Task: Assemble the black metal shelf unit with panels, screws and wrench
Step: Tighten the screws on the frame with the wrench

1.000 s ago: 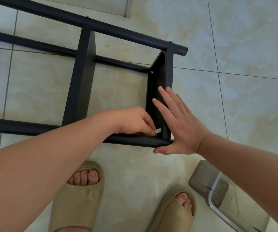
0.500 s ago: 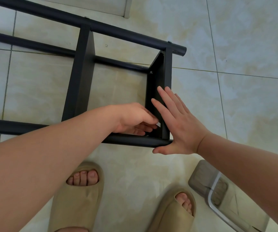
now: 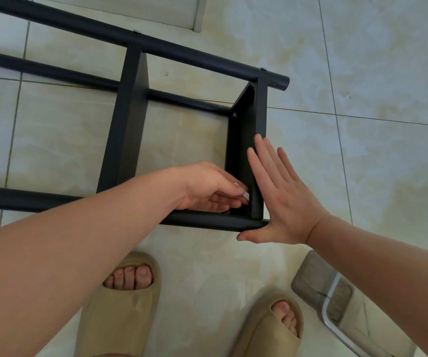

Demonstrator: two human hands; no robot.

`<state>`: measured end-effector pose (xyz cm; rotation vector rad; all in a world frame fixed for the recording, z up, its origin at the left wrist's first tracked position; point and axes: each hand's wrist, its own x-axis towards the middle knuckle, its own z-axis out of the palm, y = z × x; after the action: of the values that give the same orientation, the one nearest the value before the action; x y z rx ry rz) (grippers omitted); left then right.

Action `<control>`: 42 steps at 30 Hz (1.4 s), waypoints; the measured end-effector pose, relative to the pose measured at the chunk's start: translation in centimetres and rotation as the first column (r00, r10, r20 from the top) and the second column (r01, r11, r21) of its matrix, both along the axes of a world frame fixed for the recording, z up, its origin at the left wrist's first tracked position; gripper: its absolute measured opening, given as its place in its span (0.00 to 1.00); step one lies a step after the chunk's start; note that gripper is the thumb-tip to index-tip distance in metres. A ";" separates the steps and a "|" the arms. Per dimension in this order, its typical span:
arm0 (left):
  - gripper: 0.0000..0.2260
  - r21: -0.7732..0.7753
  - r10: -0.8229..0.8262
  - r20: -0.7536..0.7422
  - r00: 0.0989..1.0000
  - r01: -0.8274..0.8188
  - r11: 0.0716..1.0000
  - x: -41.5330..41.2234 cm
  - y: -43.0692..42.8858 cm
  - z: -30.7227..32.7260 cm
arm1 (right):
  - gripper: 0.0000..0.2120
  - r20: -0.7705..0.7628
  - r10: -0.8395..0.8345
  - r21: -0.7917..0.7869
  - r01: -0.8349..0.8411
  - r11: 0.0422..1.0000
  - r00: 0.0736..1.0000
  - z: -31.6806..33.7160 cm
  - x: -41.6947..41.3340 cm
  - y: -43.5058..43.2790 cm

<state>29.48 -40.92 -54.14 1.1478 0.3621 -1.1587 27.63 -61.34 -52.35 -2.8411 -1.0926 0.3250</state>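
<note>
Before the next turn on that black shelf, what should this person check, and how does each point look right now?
1. Right hand flat against end panel, bracing it: ok.
2. Left hand pinches silver wrench at the near corner: ok.
3. Far screw seated in the panel: ok.
4. Wrench seated on a near-corner screw: cannot tell, fingers hide it.
5. Slippers clear of the near tube: ok.

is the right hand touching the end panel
Touching. The head view shows the right hand flat against the end panel with no gap.
</note>
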 end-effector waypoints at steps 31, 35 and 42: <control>0.03 0.053 0.053 0.053 0.997 -0.056 0.997 0.2 -0.5 0.3 | 0.64 -0.078 -0.009 -0.009 0.008 1.000 0.997 0.3 0.1 0.2; 0.02 0.044 0.038 0.059 0.998 -0.041 0.998 0.3 -0.4 0.3 | 0.64 -0.077 -0.008 -0.008 0.007 1.000 0.997 0.3 0.1 0.2; 0.03 0.048 0.019 0.074 0.997 -0.023 0.999 0.2 -0.4 -0.3 | 0.64 -0.082 -0.013 -0.018 0.011 1.000 0.997 0.3 0.1 0.2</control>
<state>29.69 -41.30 -54.39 1.2235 0.3467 -1.0910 27.78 -61.13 -52.04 -2.8205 -1.0619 0.4488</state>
